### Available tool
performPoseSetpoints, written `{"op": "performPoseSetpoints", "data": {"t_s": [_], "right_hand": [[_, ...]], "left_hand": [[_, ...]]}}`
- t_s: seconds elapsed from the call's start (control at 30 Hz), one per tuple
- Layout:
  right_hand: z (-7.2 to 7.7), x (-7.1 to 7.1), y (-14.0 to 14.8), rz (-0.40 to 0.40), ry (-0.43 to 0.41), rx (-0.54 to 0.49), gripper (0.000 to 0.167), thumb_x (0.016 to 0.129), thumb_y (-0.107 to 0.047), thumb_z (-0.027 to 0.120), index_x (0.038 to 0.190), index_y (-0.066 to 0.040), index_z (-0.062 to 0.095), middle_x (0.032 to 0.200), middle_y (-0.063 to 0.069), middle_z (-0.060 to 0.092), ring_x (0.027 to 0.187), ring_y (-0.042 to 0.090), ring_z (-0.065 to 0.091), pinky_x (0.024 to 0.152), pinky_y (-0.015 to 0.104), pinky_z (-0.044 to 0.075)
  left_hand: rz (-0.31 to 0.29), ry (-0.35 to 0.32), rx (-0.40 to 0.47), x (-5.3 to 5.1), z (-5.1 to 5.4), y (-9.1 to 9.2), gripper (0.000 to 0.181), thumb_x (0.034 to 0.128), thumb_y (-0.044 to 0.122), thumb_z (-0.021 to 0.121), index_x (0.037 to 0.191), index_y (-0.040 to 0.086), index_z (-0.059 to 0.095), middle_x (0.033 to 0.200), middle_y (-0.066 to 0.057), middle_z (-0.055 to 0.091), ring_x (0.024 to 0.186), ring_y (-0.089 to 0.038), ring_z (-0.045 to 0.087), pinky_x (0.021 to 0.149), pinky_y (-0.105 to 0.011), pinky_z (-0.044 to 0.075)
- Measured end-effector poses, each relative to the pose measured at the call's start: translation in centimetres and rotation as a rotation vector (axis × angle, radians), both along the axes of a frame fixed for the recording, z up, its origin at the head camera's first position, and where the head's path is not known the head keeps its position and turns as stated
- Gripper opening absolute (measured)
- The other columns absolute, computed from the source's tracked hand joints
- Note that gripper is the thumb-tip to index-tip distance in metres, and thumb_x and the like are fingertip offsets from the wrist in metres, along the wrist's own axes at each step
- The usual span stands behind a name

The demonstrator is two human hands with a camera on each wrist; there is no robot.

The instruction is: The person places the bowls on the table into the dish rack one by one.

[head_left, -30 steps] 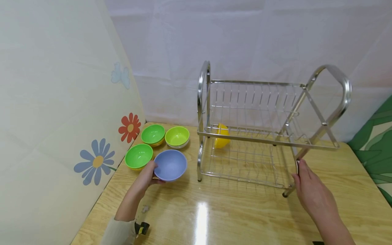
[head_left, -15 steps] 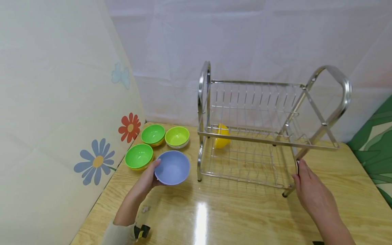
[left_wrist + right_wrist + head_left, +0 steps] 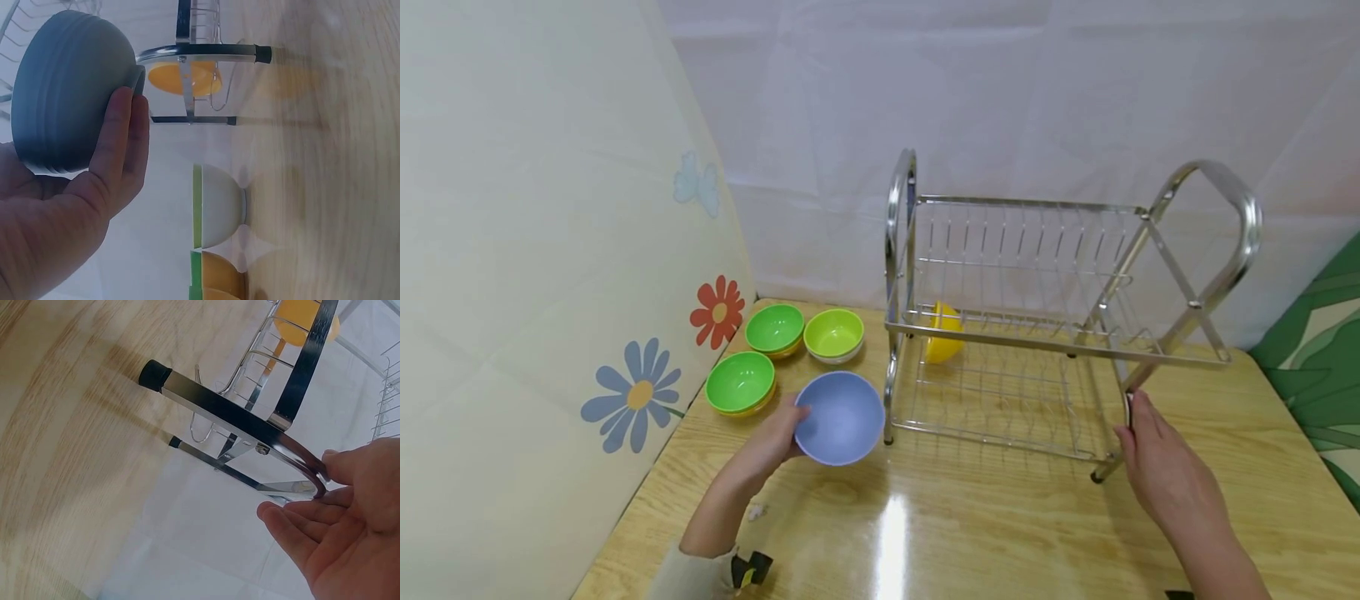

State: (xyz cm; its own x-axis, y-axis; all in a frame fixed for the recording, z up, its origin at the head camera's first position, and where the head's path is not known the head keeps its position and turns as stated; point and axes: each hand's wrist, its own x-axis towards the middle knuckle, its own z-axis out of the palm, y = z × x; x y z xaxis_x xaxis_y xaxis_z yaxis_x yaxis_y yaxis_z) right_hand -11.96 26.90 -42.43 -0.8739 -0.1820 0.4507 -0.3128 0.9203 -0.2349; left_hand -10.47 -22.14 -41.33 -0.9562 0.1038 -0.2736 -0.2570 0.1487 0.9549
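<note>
My left hand (image 3: 775,435) pinches a blue bowl (image 3: 839,418) at its left side, thumb on the rim, just left of the rack's front left leg. In the left wrist view the fingers (image 3: 119,140) lie under the bowl (image 3: 69,94), which is off the table. A two-tier metal dish rack (image 3: 1045,340) stands to the right. My right hand (image 3: 1176,475) holds its right front post; the right wrist view shows thumb and fingers around the metal frame (image 3: 219,403). A yellow bowl (image 3: 944,333) stands on edge at the left of the lower tier.
Two green bowls, one at the back (image 3: 775,329) and one nearer (image 3: 741,383), and a lime bowl (image 3: 834,334) sit stacked on other bowls left of the rack. A flowered wall panel (image 3: 550,250) borders the table on the left, a white cloth (image 3: 820,125) behind.
My left hand has carried the blue bowl rightward and slightly toward me, away from the green bowls and up to the rack's left leg. The right hand and the rack have stayed in place.
</note>
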Motion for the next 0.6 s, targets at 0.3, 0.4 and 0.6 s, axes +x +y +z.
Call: {"op": "performPoseSetpoints", "data": {"t_s": [0.3,0.4,0.6], "right_hand": [[0.0,0.1,0.2,-0.01,-0.017,0.008,0.054,0.103,-0.008,0.056,0.149,0.011,0.034,0.138,0.04,0.048,0.116,0.06,0.051,0.084,0.072,0.044],[0.1,0.1,0.2,-0.011,-0.021,0.004,0.055,0.103,-0.008,0.056,0.15,0.009,0.033,0.139,0.039,0.047,0.116,0.06,0.051,0.085,0.073,0.043],[0.2,0.1,0.2,-0.013,-0.051,0.004,0.056,0.104,-0.01,0.054,0.152,0.007,0.031,0.142,0.038,0.045,0.117,0.061,0.05,0.086,0.074,0.043]], "left_hand": [[-0.058,0.004,-0.047,0.0,0.5,1.0,0.054,0.1046,0.024,0.033,0.15,-0.006,0.03,0.14,-0.029,0.046,0.11,-0.031,0.063,0.091,-0.044,0.058],[-0.078,0.006,-0.054,0.0,0.6,1.5,0.054,0.1048,0.026,0.034,0.149,-0.005,0.032,0.14,-0.027,0.047,0.111,-0.031,0.062,0.092,-0.044,0.057],[-0.125,0.014,-0.044,-0.2,0.8,2.4,0.055,0.1044,0.028,0.036,0.15,-0.003,0.031,0.143,-0.026,0.045,0.114,-0.031,0.06,0.094,-0.045,0.056]]}}
